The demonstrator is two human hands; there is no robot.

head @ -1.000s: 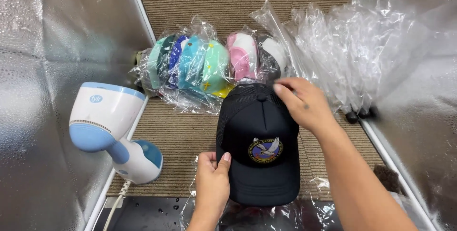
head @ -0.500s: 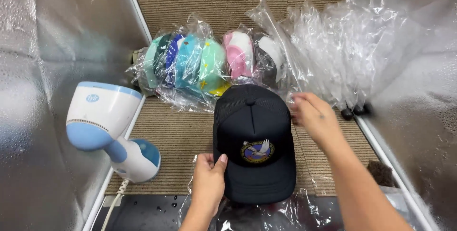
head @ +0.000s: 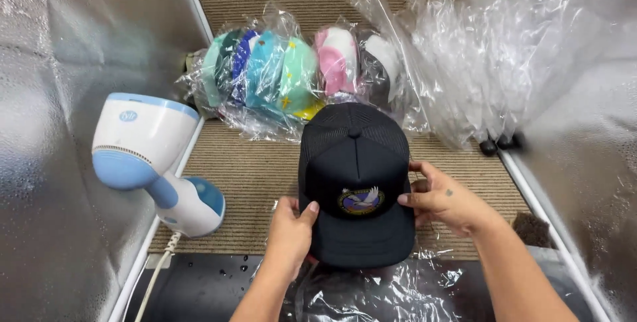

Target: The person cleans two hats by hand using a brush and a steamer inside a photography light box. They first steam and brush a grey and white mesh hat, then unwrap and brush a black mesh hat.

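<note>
Silvery foil-faced walls [head: 60, 63] stood at 9 and 3 o'clock around a tan ribbed carpet worktop [head: 245, 176], its near edge turning to a dark, wet-speckled surface [head: 206, 289] at 6 o'clock. A heap of empty clear plastic bags [head: 491, 57] filled the 1 to 2 o'clock corner. At 12 o'clock lay a row of bagged caps [head: 285, 76] in teal, blue, mint, pink and white. A white-and-blue handheld steamer [head: 149, 159] stood at 9 o'clock against the wall, its cord trailing toward 7. At centre sat a black mesh-backed cap [head: 355, 189] with a round bird patch, brim toward 6, over crinkled plastic film [head: 371, 292]. The left hand [head: 292, 236] pinched its 8 o'clock edge, thumb on top; the right hand [head: 441, 199] gripped the 3 o'clock side, fingers curled.
</note>
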